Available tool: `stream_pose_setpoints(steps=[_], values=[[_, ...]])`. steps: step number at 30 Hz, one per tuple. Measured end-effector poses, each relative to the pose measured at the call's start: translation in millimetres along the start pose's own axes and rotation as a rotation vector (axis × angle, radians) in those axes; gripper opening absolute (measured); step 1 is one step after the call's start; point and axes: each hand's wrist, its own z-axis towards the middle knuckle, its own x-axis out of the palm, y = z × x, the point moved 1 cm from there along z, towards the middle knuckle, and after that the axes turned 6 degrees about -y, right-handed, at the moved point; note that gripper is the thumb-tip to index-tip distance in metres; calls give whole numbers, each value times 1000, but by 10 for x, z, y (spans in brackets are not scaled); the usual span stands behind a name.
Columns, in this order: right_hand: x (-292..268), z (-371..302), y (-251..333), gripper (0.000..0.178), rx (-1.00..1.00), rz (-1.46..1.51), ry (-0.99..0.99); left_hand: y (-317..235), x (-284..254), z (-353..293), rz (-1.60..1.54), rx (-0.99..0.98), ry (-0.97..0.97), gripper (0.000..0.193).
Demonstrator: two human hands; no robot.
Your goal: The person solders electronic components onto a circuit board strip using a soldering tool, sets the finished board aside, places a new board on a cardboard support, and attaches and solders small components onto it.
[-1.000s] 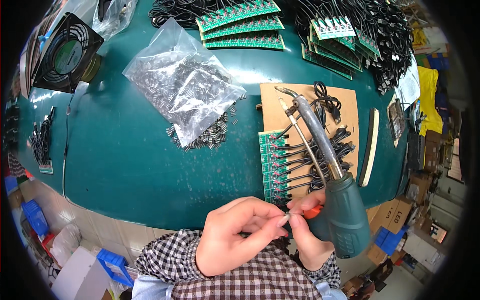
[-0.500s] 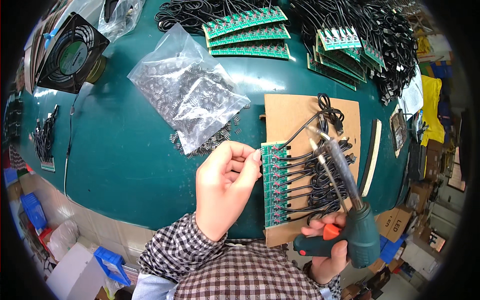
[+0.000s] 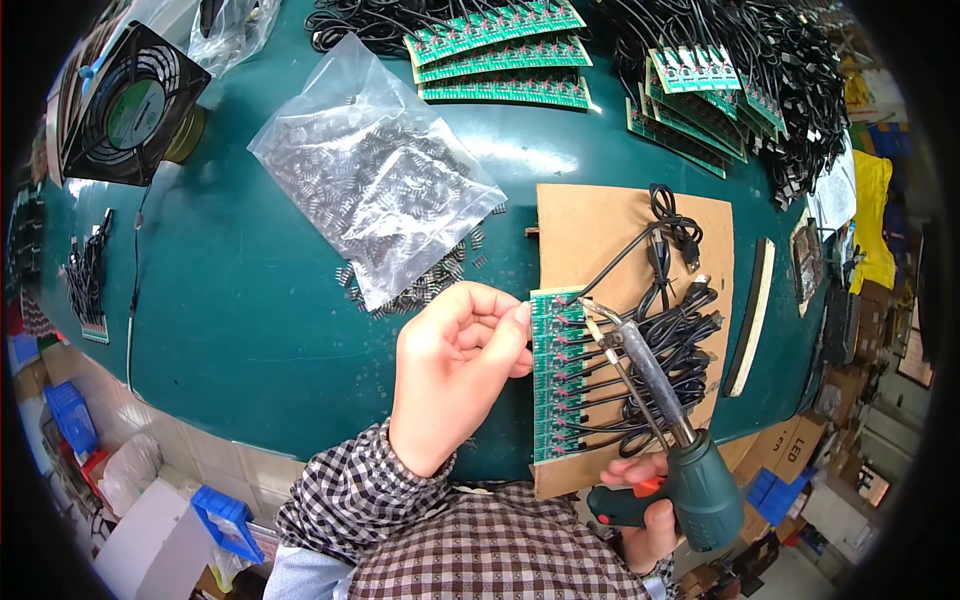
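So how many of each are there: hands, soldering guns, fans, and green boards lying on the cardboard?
Left hand and right hand: 2
Soldering gun: 1
Fan: 1
Board on the cardboard: 1
Total: 5

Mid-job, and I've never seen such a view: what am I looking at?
No robot here: a fisheye camera worn on a person's head looks down, so straight edges bend. The bare left hand has its fingertips at a green circuit board's upper-left corner; whether it grips is unclear. The right hand holds a green soldering gun, its tip near the board's upper end. Black cables run from the board over cardboard. The table also holds a plastic bag of small parts.
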Motion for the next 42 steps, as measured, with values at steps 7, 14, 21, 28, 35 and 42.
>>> stream_pose_setpoints(steps=[7, 14, 21, 28, 35, 42], values=[[59, 6, 30, 55, 11, 3, 15, 9, -25, 16, -20, -26, 23, 9], [58, -6, 23, 52, -6, -56, 101, 18, -20, 7, -39, -39, 9, 9], [79, -12, 16, 51, -14, -54, 91, 19, -20, 7, -53, -44, 15, 9], [88, -7, 3, 51, -10, -39, 85, 23, -22, 14, -47, -41, 28, 9], [107, -2, 3, 52, 8, -41, 84, 20, -34, 20, -27, -37, 34, 10], [160, -15, 26, 53, 24, -58, 54, 9, -34, 32, -15, -38, 37, 10]])
